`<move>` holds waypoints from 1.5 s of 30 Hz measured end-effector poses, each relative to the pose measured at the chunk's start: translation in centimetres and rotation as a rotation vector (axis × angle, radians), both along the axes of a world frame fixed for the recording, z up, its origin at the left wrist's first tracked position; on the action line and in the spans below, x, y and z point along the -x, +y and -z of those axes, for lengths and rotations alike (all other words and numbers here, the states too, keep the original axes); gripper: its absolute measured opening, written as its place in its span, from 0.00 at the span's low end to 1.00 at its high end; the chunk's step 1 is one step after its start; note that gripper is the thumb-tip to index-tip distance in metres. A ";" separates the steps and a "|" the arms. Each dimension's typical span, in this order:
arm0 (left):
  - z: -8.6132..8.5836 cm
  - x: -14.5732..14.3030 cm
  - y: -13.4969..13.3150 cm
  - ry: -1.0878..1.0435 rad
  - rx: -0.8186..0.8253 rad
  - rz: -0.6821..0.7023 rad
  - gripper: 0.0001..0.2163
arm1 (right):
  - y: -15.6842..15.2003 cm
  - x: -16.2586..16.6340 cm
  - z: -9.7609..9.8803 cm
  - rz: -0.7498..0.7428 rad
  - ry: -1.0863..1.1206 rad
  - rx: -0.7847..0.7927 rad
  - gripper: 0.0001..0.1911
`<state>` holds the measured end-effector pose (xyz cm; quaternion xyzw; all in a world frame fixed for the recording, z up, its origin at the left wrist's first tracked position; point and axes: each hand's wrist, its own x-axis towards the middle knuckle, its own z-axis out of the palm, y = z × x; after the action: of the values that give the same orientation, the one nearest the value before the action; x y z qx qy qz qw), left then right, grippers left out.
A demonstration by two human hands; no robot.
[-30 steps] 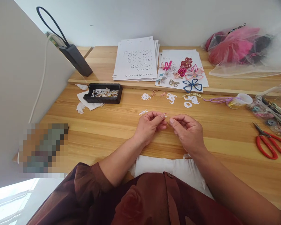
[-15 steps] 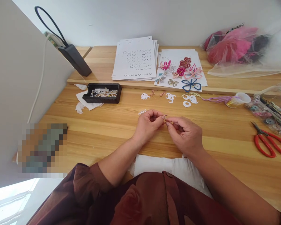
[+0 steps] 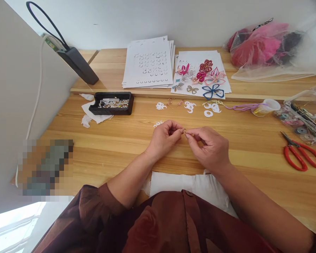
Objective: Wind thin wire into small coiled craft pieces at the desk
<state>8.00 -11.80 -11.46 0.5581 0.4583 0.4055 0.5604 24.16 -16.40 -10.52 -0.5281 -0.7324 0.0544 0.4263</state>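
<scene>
**Left hand (image 3: 166, 138) pinching a tiny piece (image 3: 184, 130), right hand (image 3: 210, 146) meeting it**

Nearest, the forearms are slanting inward past a white cushion (image 3: 184, 182), the left one leaving a brown sleeve (image 3: 105, 202), the right one running to the lower right, its sleeve being cut off by the frame's edge. Beyond the cushion, the hands are facing each other above the table (image 3: 116, 140), thumbs on the near side, the other fingers curling inward.

Those curled fingers are partly hiding behind the thumbs and palms, and the piece is showing only as a pale, ring-like speck, too small to make out.

The left thumb and index finger are clamping it between their tips. The right thumb and index tips are standing close together just at its edge; whether they are gripping it or merely touching it cannot be told. The piece is sitting between both hands, nearer the person than the white crescents (image 3: 190, 106).
</scene>
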 end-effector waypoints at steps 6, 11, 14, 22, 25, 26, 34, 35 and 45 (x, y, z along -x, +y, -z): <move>-0.8 0.3 0.0 -0.028 0.167 0.160 0.06 | 0.7 -0.8 -0.2 0.028 0.074 0.051 0.03; -1.1 0.3 -0.1 -0.088 0.251 0.192 0.05 | 1.2 -1.0 0.2 0.050 0.288 0.215 0.01; -1.2 0.4 -0.1 -0.109 0.272 0.215 0.05 | 1.4 -1.0 0.3 0.040 0.373 0.288 0.01; -1.1 0.6 0.0 -0.255 0.364 0.213 0.09 | 1.7 -0.8 0.6 0.029 0.634 0.445 0.03; -1.1 0.5 0.2 -0.342 0.422 0.182 0.12 | 1.6 -0.6 0.7 0.004 0.708 0.496 0.04; -1.1 0.5 0.2 -0.369 0.435 0.168 0.13 | 1.5 -0.5 0.7 -0.003 0.716 0.509 0.04; -0.8 0.1 0.4 -0.444 0.424 -0.017 0.15 | 1.3 -0.1 0.8 -0.006 0.760 0.571 0.06; -0.8 0.1 0.5 -0.439 0.419 -0.037 0.15 | 1.3 -0.1 0.8 -0.007 0.776 0.579 0.07; -0.7 -0.2 0.4 -0.318 0.250 -0.141 0.12 | 0.8 0.5 1.1 -0.023 0.617 0.474 0.05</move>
<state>8.20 -11.44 -10.78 0.3797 0.4487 0.4669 0.6607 23.64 -15.62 -11.63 -0.5625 -0.5427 0.3833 0.4921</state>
